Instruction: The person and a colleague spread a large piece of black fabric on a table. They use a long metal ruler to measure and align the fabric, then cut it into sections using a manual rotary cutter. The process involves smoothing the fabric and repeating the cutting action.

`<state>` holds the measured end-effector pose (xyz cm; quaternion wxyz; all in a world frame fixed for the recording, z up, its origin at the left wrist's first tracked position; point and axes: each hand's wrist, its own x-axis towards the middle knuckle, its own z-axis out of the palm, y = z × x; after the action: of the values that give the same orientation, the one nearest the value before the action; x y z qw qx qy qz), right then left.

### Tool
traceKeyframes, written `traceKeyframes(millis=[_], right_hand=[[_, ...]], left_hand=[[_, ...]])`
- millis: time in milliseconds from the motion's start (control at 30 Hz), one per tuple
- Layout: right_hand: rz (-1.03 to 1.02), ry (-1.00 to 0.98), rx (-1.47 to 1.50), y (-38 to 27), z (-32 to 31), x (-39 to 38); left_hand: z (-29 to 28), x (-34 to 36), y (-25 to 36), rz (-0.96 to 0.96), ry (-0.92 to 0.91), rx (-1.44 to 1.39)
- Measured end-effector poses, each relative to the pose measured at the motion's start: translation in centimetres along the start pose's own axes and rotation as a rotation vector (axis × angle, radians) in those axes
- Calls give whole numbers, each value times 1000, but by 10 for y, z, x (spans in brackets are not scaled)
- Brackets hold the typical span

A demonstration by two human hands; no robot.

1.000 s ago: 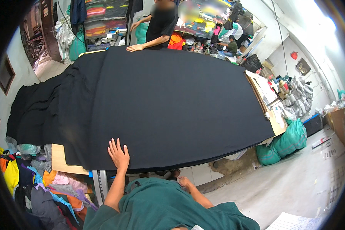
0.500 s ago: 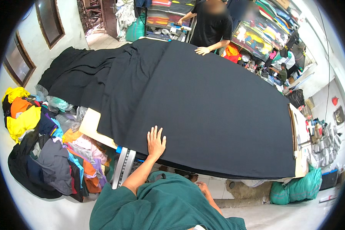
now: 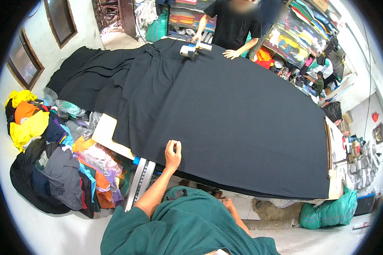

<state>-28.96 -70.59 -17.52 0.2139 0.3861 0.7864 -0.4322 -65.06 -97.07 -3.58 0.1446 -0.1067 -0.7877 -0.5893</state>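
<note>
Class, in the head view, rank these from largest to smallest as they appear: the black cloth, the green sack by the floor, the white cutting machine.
1. black cloth
2. green sack
3. white cutting machine, though it sits farthest away.

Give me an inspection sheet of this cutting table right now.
Surface: table, almost wholly covered, pale corner bare.
Job's things: black cloth spread over it, bunched at far left.
Clutter: heap of coloured clothes on floor, green sack.
Hands: left hand rests on cloth edge, fingers curled; right hand low under the table edge, grip unclear.
Cables: cord by the cutting machine.
Surroundings: another person, shelves of fabric.
</note>
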Motion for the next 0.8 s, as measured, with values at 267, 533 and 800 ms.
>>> traceKeyframes(millis=[267, 533, 800], right_hand=[[52, -69, -4, -8, -9, -2], [54, -80, -112, 4, -23, 16], [51, -55, 36, 5, -23, 27]], left_hand=[[-11, 101, -19, -305, 271, -615], [-59, 103, -32, -533, 882, -785], [-202, -87, 3, -617, 1153, -540]])
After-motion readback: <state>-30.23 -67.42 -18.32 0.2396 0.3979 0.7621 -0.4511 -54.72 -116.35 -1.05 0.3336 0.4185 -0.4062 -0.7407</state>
